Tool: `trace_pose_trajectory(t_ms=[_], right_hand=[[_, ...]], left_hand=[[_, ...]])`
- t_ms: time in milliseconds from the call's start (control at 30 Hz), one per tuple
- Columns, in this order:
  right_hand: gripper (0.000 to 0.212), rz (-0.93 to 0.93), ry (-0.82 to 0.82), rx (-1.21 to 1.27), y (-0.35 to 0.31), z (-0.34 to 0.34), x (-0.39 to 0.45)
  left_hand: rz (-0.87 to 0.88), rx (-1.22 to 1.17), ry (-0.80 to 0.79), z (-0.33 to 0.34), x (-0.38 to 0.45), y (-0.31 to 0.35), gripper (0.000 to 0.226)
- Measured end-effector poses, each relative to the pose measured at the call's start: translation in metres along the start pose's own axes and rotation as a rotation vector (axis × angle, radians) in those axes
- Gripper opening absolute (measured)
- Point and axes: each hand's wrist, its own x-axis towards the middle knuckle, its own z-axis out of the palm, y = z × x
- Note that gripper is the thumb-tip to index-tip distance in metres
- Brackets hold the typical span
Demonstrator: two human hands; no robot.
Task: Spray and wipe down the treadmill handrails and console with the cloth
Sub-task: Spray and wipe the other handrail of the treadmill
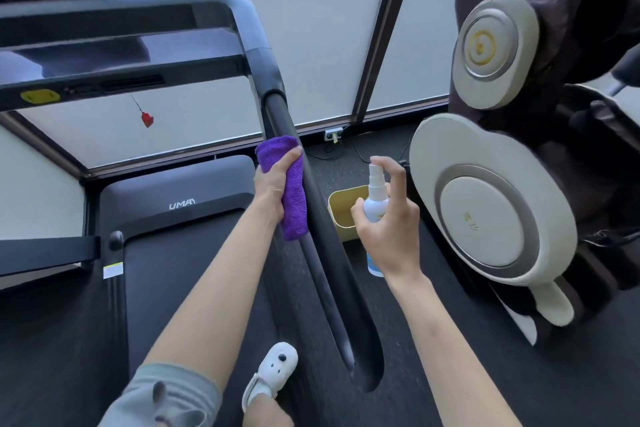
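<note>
Nearest to me, low in the head view, my grey trouser leg and a white slipper (275,371) stand on the treadmill belt (194,288), just beside the looped lower end of the right handrail (325,288). That rail is what my next stroke depends on: its long axis runs from the loop near my foot up and away, leaning slightly left, to the grey corner where it joins the console frame (239,10). My left hand (273,184) is on it about midway, fingers and thumb curled round the folded purple cloth (292,191), which is pressed against the rail's left and upper side. The bare black stretch of rail lies both above the cloth, toward the console, and below it, back toward me. My right hand (384,218) is off to the right of the rail, apart from it, gripping the white spray bottle (375,204) with the forefinger arched over the nozzle; the nozzle seems to face the rail just above the cloth. I judge the cloth hand is the one to move, sliding along the rail's axis. Beyond the bottle sits a yellow bin (341,204) on the floor, the massage chair (519,149) to its right, and the frosted window panels (311,28) farthest off.
</note>
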Motion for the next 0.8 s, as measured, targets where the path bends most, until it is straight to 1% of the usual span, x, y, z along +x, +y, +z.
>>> trace_pose_trajectory(t_ms=[33,133,200,267,333,467,500,567,633,667,733,800], right_hand=[[0.057,-0.001,0.007,-0.002,0.000,0.002,0.002],[0.057,-0.009,0.020,-0.004,-0.004,0.005,0.004],[0.057,-0.015,0.029,-0.003,-0.005,0.003,0.001],[0.057,-0.018,0.035,0.009,-0.006,-0.003,-0.006],[0.057,-0.016,0.038,0.029,-0.006,-0.012,-0.018],[0.057,0.016,0.040,0.029,0.004,-0.034,-0.052],[0.058,0.028,0.034,0.025,0.006,-0.041,-0.063],[0.058,0.031,0.013,0.013,0.011,-0.055,-0.087],[0.057,0.035,0.000,-0.009,0.017,-0.068,-0.109],[0.057,0.040,0.001,-0.015,0.020,-0.073,-0.119],[0.056,0.047,0.010,-0.021,0.027,-0.083,-0.138],[0.056,0.072,0.017,-0.023,0.033,-0.091,-0.156]], left_hand=[[-0.005,0.000,-0.010,-0.001,0.001,-0.001,0.075],[-0.045,-0.032,-0.057,-0.004,0.002,-0.007,0.097],[-0.082,-0.046,-0.071,-0.006,0.000,-0.014,0.105],[-0.114,-0.039,-0.098,-0.009,-0.013,-0.028,0.105],[-0.134,-0.057,-0.128,-0.014,-0.035,-0.048,0.100],[-0.173,-0.126,-0.215,-0.023,-0.088,-0.089,0.092],[-0.173,-0.130,-0.211,-0.025,-0.104,-0.099,0.092],[-0.145,-0.128,-0.147,-0.027,-0.139,-0.118,0.084],[-0.048,-0.079,-0.040,-0.027,-0.173,-0.136,0.065],[0.007,-0.006,0.014,-0.027,-0.188,-0.145,0.059],[0.125,0.182,0.132,-0.029,-0.217,-0.164,0.055],[0.236,0.382,0.242,-0.031,-0.241,-0.185,0.059]])
